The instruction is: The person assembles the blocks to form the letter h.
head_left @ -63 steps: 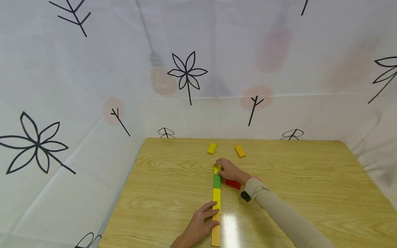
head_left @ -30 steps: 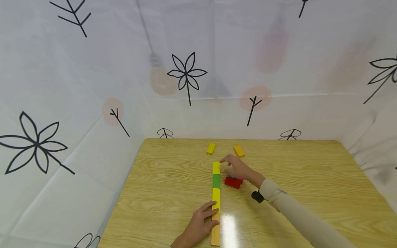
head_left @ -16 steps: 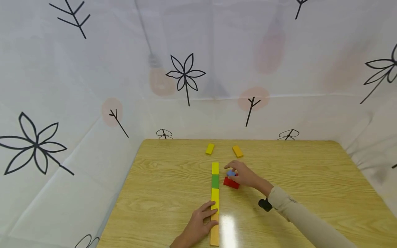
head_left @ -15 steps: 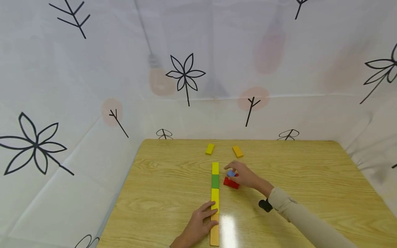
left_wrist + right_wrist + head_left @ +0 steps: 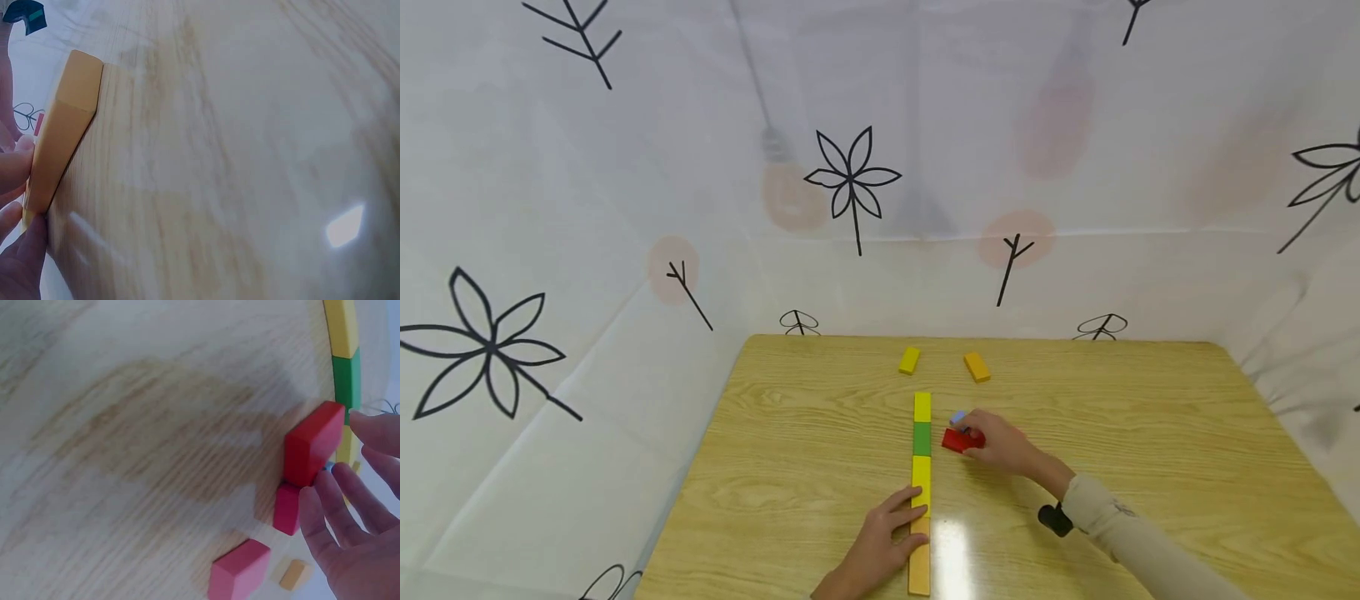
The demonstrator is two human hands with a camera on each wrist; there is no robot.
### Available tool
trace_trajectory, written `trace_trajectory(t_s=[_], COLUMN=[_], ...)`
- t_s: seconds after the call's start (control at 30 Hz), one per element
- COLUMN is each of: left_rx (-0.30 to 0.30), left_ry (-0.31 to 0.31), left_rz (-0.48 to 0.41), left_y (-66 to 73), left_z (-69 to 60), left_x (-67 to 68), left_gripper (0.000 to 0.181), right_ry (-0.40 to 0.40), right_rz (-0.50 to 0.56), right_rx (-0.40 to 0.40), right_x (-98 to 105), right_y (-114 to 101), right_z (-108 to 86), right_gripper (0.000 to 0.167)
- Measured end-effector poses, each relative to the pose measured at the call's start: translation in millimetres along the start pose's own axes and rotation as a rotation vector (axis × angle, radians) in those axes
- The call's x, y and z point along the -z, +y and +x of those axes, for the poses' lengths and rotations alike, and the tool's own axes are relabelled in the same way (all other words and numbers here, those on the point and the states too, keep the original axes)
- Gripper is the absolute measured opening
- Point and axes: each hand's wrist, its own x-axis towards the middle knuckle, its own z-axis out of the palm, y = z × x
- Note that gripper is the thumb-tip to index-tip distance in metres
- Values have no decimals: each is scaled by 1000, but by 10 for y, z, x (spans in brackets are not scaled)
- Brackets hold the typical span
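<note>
A straight row of blocks lies on the table: an orange block (image 5: 919, 567) nearest, then a long yellow block (image 5: 921, 471), a green block (image 5: 922, 439) and a short yellow block (image 5: 922, 407). My left hand (image 5: 874, 546) rests against the row's left side, fingers reaching onto the long yellow block and thumb at the orange one. Right of the row, my right hand (image 5: 1006, 446) is over a red block (image 5: 955, 441), its fingers spread around it without a visible grip. Beyond the red block a small blue block (image 5: 958, 417) is partly hidden. A magenta block (image 5: 287, 509) shows under the fingers.
Farther back on the wooden table (image 5: 820, 400) lie a loose yellow block (image 5: 910, 361) and a loose orange block (image 5: 977, 367). In the right wrist view a pink block (image 5: 240, 569) stands near the magenta one. A patterned white cloth (image 5: 917, 275) encloses the table.
My right hand has left the short yellow block at the row's far end and moved right and nearer, past the blue block to the red one. The left hand stays put.
</note>
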Motion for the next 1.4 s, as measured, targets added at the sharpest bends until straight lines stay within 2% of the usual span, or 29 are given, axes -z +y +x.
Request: trace_trajectory(t_s=[0.23,0.5,0.7,0.83,0.97,1.13,1.27,1.4], left_rx=[13,16,19,24,64,97,87,61], left_ry=[-8,-2,-8,-11,-27,-36,-25,-9], left_rz=[-2,-16,-7,12,7,3,5,5], left_y=[20,57,59,73,87,94,88,78], left_z=[-6,-11,-21,-18,-13,-10,-13,-9], left_x=[14,17,23,37,50,52,36,20], left_gripper=[40,39,39,39,40,41,41,40], right_ry=[-15,-113,-95,-80,-39,0,-2,-7], right_rz=[-29,-49,-52,24,110,141,170,192], right_rx=[11,-16,52,36,1,-28,-71,-82], right_x=[-30,-73,-157,-186,-177,-142,-114,-102], right_y=[-17,-25,0,25,27,-12,-66,-99], right_z=[-59,-87,-112,-128,-172,-263,-353,-439], right_gripper=[39,58,56,49,48,48,48,48])
